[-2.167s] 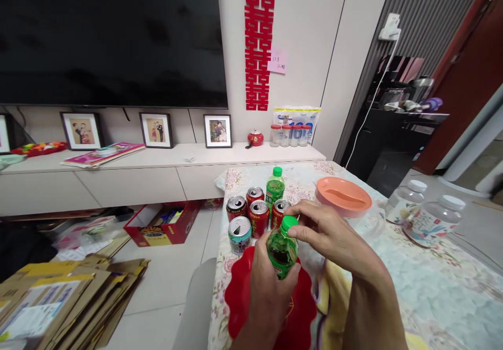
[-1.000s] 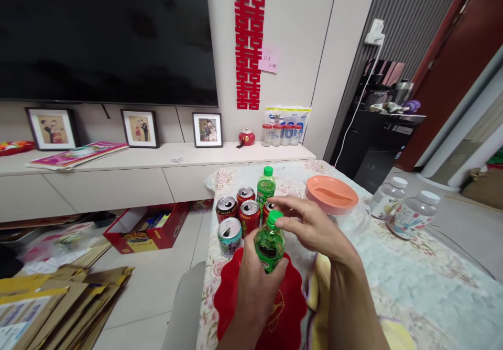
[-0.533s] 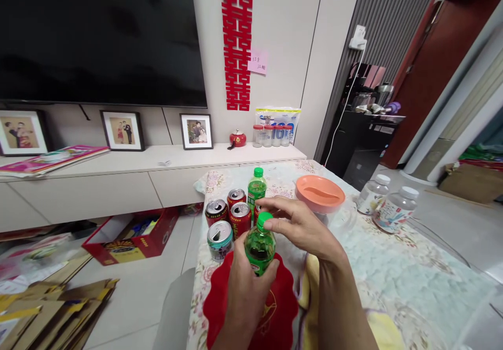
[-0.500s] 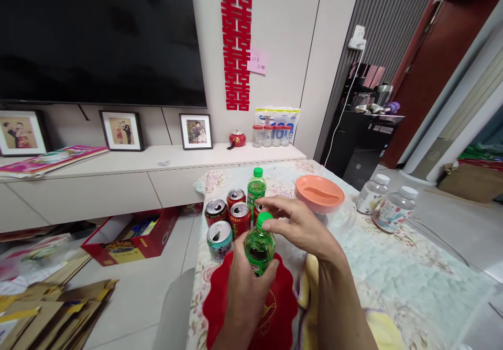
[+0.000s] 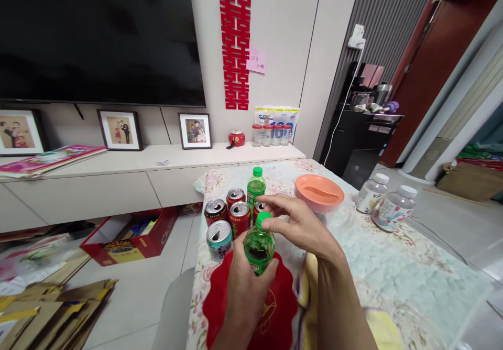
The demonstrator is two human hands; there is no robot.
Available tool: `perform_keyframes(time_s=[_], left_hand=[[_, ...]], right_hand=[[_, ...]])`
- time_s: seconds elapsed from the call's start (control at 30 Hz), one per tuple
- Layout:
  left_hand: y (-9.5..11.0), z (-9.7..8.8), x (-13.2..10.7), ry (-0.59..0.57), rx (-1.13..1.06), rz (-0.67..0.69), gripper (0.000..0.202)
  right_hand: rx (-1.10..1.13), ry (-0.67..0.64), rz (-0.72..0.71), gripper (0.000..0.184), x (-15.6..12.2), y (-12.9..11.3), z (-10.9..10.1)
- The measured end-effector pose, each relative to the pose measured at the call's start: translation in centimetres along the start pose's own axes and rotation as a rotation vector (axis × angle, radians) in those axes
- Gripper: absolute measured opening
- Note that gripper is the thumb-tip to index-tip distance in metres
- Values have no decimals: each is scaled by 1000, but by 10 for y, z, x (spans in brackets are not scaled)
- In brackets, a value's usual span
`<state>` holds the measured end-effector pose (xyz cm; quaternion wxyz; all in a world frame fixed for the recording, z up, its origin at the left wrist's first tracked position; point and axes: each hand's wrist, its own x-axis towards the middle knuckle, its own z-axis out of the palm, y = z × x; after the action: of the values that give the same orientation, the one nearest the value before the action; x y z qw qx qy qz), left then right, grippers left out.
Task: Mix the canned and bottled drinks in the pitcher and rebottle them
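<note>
My left hand (image 5: 249,287) is wrapped round a green drink bottle (image 5: 259,245), upright above a red scalloped tray (image 5: 275,308). The thumb of my right hand (image 5: 301,229) presses the bottle's green cap (image 5: 263,220); its other fingers curl behind the cap, partly hidden. Just beyond stand a second green bottle (image 5: 256,186), capped, and several red drink cans (image 5: 239,218). One of these cans is mostly covered by my right hand. A teal-and-silver can (image 5: 219,240) stands left of the held bottle, its top opened.
An orange lidded dish (image 5: 319,192) and two clear white-capped jars (image 5: 395,207) stand to the right on the flowered tablecloth (image 5: 416,255). A yellow cloth (image 5: 310,282) lies beside the tray. On the floor at left are a red box (image 5: 129,240) and flattened cardboard (image 5: 58,308).
Both hands keep almost the same pose on the bottle and its cap. The camera view has shifted very slightly; no object has visibly changed place.
</note>
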<state>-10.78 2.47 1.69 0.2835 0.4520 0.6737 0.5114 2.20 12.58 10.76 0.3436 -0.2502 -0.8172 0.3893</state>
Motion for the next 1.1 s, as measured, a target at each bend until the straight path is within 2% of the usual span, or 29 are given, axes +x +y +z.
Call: perform_keyframes(time_s=[0.1, 0.23, 0.37, 0.57, 0.63, 0.73, 0.87, 1.1], left_hand=[[3, 0, 0, -5, 4, -20, 55], [6, -1, -1, 1, 17, -22, 52], [7, -1, -1, 6, 19, -30, 54], [7, 0, 0, -2, -3, -40, 57], [6, 0, -1, -6, -12, -42, 56], [7, -1, -1, -5, -16, -47, 54], [8, -1, -3, -8, -37, -37, 56], [9, -2, -2, -10, -39, -34, 56]], right_hand=[[33, 21, 34, 48, 0, -1, -1], [136, -53, 32, 41, -5, -4, -8], [141, -105, 23, 37, -6, -2, -8], [39, -8, 34, 46, 0, 4, -2], [69, -3, 49, 51, 0, 3, -3], [184, -53, 49, 50, -4, 2, -8], [209, -124, 44, 42, -6, 2, -9], [116, -16, 81, 49, 0, 3, -2]])
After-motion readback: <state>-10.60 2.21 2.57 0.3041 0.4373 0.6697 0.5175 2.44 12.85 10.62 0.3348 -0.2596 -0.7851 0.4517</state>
